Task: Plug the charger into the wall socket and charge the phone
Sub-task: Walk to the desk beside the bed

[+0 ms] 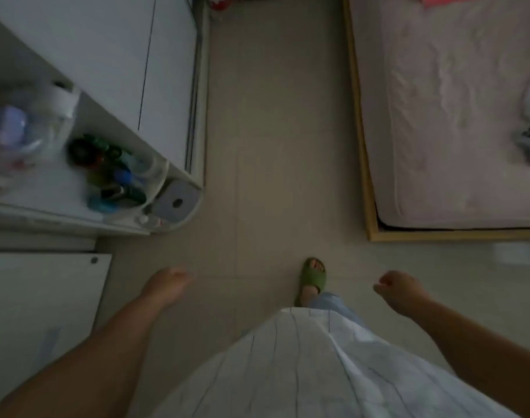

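Two hands hang over the floor [272, 146], both empty. Left hand [167, 286] grip is loose & open. Right hand [400, 289] grip is curled, holds nothing. Charger & phone: can't tell where.

You are wearing a loose white shirt [327, 372] with thin dark vertical stripes, light blue trousers [337, 306], and a green open-toe slide sandal [313, 277]. Both forearms are showing bare; no sleeves are reaching them.
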Demonstrator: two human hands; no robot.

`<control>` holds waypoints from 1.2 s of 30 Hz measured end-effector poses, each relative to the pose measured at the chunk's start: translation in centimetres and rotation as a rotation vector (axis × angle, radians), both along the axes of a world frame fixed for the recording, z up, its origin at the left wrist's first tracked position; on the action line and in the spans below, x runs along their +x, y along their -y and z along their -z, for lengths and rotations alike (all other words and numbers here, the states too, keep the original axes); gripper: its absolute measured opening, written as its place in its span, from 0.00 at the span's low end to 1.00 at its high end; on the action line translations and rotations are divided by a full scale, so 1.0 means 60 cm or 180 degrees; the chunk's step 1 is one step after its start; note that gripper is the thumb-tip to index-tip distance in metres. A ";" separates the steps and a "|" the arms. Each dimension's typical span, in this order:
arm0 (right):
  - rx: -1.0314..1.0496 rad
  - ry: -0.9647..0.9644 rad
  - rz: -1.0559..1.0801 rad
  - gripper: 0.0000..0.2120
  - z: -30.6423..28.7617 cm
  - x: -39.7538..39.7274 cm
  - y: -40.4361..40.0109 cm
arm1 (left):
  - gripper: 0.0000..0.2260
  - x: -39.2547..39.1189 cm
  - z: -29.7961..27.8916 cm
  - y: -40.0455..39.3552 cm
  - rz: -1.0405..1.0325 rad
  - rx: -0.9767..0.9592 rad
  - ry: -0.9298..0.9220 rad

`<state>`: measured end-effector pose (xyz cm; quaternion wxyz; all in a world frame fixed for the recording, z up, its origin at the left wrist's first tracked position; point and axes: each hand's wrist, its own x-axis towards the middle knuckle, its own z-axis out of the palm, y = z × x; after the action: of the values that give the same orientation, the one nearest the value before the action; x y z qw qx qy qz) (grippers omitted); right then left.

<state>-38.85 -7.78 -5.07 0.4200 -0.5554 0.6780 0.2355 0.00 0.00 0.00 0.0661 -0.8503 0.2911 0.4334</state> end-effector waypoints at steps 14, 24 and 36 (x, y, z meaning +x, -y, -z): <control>-0.0131 -0.0201 0.0084 0.11 -0.028 0.128 0.503 | 0.17 0.109 0.014 0.454 -0.0246 -0.0164 -0.0084; -0.0058 -0.0328 0.0337 0.15 -0.065 0.257 0.848 | 0.20 0.304 -0.030 0.909 0.0437 -0.0280 -0.0033; -0.0053 -0.0229 -0.0103 0.16 -0.059 0.329 1.393 | 0.12 0.325 -0.016 1.346 -0.0046 -0.0225 -0.0336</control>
<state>-19.13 -91.35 -1.51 0.3869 -0.5610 0.6855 0.2564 19.52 -80.77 0.98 0.0174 -0.8302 0.3032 0.4675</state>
